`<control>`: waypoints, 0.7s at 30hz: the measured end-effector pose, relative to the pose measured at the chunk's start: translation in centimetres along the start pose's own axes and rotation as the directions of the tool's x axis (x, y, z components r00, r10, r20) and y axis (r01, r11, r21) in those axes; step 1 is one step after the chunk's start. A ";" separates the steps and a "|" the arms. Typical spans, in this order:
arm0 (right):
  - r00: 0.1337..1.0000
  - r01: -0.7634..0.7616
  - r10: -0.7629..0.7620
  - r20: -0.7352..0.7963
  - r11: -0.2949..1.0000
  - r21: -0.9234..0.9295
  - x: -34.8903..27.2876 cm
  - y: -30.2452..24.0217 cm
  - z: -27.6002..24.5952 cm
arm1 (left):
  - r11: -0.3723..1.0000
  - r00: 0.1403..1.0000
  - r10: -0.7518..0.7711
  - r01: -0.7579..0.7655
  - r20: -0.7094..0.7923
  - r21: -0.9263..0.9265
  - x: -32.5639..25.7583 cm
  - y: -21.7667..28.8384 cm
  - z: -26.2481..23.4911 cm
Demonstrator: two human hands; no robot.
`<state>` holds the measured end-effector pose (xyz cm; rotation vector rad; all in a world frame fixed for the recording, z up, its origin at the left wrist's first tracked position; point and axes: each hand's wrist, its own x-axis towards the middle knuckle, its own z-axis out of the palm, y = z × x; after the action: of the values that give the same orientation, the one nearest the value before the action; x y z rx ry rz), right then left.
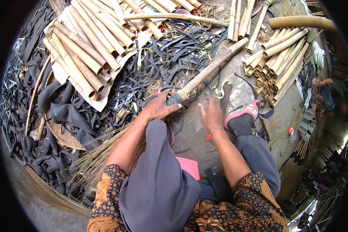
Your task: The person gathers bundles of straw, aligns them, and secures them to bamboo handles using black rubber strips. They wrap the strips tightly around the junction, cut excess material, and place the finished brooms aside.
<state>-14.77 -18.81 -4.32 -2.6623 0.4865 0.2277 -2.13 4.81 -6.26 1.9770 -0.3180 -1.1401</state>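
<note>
Gripping the broom [205, 75] at its black-bound neck with my left hand [160, 106] to steady it across my lap, I hold my right hand [212, 115] open and blurred beside it, above black rubber strips [170, 58].

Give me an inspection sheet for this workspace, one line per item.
Surface: grey concrete floor, dusty, with loose fibres.
Job's things: broom with a bamboo handle lying slantwise, its straw head running under the left arm.
Clutter: cut bamboo sticks piled on paper at upper left, more bamboo bundles at right, black rubber strips strewn between, a flat woven tray at left.
Grips: left hand closed around the broom's black-wrapped neck; right hand open, blurred, holding nothing.
Cables: nothing seen.
Surroundings: person's red-and-black shoe on the floor; another person at far right.
</note>
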 end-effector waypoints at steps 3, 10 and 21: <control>0.912 -0.406 0.410 -0.024 0.893 -0.192 -2.0 4.9 -0.5 | 0.997 0.998 0.061 -0.060 -0.013 0.056 0.3 0.3 0.0; 0.822 -0.526 0.552 0.137 0.830 -0.186 -5.2 9.7 2.9 | 0.995 0.999 -0.044 0.041 0.026 0.094 0.0 2.4 -0.1; 0.793 -0.603 0.579 0.189 0.701 0.380 -4.7 8.7 1.5 | 0.947 0.991 -0.095 0.118 -0.091 0.297 -0.1 4.6 1.4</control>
<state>-22.46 -24.17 -7.91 -1.9900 1.2270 0.3362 -2.49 1.20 -3.16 2.3254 -0.3670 -1.1336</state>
